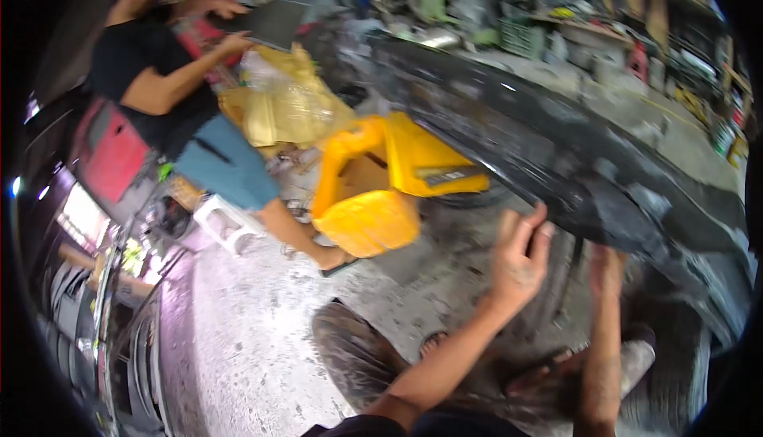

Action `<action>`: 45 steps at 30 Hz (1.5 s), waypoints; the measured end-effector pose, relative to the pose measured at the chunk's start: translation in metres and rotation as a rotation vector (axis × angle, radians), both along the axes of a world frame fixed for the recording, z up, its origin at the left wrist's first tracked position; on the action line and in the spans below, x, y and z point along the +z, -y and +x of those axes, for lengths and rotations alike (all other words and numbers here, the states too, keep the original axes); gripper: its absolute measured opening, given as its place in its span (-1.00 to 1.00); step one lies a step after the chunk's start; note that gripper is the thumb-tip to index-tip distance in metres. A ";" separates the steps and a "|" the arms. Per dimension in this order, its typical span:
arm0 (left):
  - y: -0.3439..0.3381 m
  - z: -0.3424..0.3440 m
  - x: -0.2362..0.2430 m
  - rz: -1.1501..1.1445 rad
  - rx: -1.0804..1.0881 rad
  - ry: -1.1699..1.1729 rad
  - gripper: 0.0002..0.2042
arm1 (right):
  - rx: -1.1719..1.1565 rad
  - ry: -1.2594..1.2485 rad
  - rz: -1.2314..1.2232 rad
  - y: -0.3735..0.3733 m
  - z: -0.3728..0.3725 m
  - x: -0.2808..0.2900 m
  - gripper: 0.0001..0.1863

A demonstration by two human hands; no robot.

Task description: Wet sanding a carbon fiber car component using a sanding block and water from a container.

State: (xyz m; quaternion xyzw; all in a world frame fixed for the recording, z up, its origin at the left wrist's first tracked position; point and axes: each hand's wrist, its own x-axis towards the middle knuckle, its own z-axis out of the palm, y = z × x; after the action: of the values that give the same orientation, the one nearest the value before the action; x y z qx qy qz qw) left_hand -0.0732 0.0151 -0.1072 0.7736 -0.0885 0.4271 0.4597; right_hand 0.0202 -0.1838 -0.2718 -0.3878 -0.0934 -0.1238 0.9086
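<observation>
A long, glossy black car bumper (509, 111) stretches from the upper middle to the right rim, scuffed and greyish in places. Just below its lower edge is my left hand (518, 258), raised with bent fingers that stand apart and nothing visible between them. Whether its fingertips touch the edge is too blurred to tell. My right hand (608, 271) reaches up against the bumper's underside farther right, where its fingers are hidden.
At the left, another person (151, 79) in a dark shirt holds a dark flat panel (278, 23). Yellow plastic containers (369, 222) lie on the grey floor (246, 334) beyond my knees. A white stool (226, 222) stands behind that person. Clutter, including a green crate (522, 38), fills the back right.
</observation>
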 end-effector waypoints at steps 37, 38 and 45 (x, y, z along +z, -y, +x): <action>-0.035 -0.004 -0.033 -0.376 -0.078 -0.188 -0.72 | -0.149 0.156 -0.163 -0.022 0.002 0.021 -0.24; -0.035 0.002 -0.028 -0.377 -0.073 -0.190 -0.72 | -0.134 0.157 -0.149 -0.022 0.000 0.022 -0.25; -0.023 0.010 0.000 0.013 -0.022 -0.099 -0.80 | -0.088 0.115 -0.143 -0.019 -0.010 0.021 -0.28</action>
State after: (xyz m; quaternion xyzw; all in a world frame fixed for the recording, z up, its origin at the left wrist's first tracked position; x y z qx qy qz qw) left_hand -0.0628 0.0377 -0.1070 0.7956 -0.0771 0.3827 0.4632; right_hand 0.0106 -0.1646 -0.2507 -0.4477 -0.1366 -0.1787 0.8654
